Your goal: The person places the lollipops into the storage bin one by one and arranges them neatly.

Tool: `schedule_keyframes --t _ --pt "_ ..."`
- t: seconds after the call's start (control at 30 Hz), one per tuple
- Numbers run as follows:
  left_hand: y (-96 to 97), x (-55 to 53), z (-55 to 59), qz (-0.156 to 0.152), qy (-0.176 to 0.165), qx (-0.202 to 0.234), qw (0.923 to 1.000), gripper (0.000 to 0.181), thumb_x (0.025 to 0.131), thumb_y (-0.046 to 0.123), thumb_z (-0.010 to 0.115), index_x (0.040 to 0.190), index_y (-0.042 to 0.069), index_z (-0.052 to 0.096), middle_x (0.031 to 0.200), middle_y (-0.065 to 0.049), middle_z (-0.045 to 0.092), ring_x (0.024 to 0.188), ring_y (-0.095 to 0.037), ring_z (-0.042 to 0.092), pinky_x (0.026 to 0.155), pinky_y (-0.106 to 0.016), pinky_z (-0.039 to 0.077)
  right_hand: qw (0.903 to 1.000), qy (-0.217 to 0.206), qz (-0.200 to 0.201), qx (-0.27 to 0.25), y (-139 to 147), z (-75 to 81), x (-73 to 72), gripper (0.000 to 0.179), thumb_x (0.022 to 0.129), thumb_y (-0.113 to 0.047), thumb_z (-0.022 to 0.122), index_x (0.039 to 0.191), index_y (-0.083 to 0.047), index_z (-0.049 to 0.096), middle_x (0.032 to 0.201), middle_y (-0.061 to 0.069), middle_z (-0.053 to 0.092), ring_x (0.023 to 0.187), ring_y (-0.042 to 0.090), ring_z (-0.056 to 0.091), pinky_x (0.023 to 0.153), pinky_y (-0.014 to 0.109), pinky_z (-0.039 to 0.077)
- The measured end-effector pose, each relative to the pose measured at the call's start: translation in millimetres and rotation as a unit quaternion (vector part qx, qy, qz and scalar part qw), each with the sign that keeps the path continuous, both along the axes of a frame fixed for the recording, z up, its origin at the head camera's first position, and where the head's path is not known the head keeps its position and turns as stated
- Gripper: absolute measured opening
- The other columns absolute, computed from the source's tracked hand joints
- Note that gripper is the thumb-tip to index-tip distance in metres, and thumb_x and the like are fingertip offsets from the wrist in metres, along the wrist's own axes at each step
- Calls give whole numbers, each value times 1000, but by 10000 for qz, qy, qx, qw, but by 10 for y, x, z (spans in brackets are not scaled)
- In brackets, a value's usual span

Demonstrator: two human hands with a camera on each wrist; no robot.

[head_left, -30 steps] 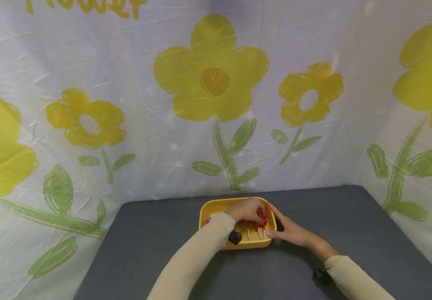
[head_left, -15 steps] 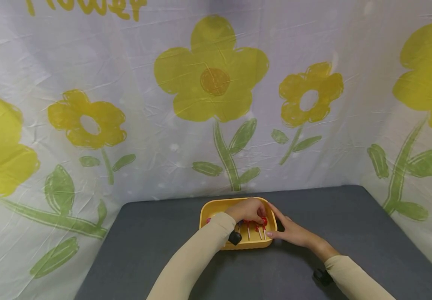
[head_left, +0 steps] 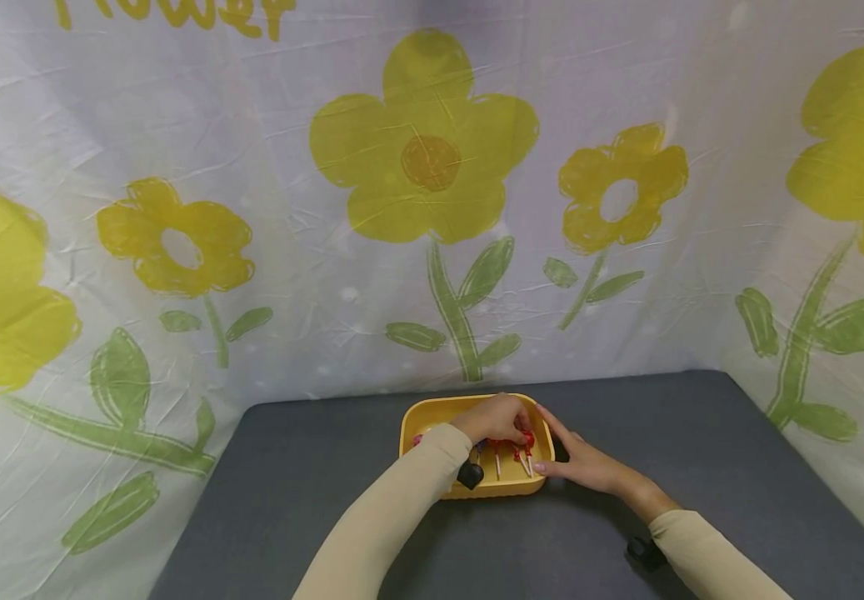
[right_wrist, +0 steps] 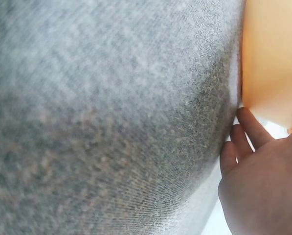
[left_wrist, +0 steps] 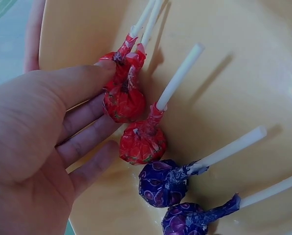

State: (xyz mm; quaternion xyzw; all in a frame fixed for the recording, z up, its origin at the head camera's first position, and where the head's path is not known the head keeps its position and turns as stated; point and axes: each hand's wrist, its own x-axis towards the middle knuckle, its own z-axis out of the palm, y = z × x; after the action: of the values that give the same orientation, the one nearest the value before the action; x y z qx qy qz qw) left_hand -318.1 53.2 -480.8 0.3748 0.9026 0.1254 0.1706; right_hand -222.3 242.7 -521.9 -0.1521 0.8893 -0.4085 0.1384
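My left hand (head_left: 501,418) reaches into a yellow tray (head_left: 432,408). In the left wrist view its thumb and fingers pinch a wrapped red lollipop (left_wrist: 111,78), partly hidden behind another red lollipop (left_wrist: 124,105) that lies against it. Close by lie a third red lollipop (left_wrist: 143,143) and two purple lollipops, one of them the nearer purple lollipop (left_wrist: 164,183). My right hand (head_left: 585,465) spans the tray's right end, its fingers straight, thumb at the front corner and index finger at the back. The right wrist view shows those fingers touching the tray's outside.
The tray rests on a dark grey table (head_left: 312,492). Behind and beside it hangs a white cloth (head_left: 289,333) printed with yellow flowers. A pink item (head_left: 417,439) shows at the tray's left, mostly behind my left sleeve (head_left: 394,508).
The sticks of the two rightmost red lollipops have shifted closer together as my left hand moves one slightly. My right hand stays at the tray's end.
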Motion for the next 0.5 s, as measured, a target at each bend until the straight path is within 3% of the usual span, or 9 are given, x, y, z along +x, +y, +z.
schedule_keyframes --t 0.37,0.5 --pt "-21 3 31 108 100 -131 9998 23 83 16 81 105 14 77 101 3 77 85 -5 67 73 -15 53 9999 -61 -9 -121 -15 23 0 97 93 -48 64 159 -35 -5 168 15 1 151 50 9 109 75 25" --pt "-40 7 29 177 82 -109 9998 24 82 14 81 105 14 76 98 2 76 76 -5 65 66 -16 53 9999 -61 -15 -115 -18 24 5 97 94 -47 64 159 -35 -6 168 16 1 151 50 9 109 74 25"
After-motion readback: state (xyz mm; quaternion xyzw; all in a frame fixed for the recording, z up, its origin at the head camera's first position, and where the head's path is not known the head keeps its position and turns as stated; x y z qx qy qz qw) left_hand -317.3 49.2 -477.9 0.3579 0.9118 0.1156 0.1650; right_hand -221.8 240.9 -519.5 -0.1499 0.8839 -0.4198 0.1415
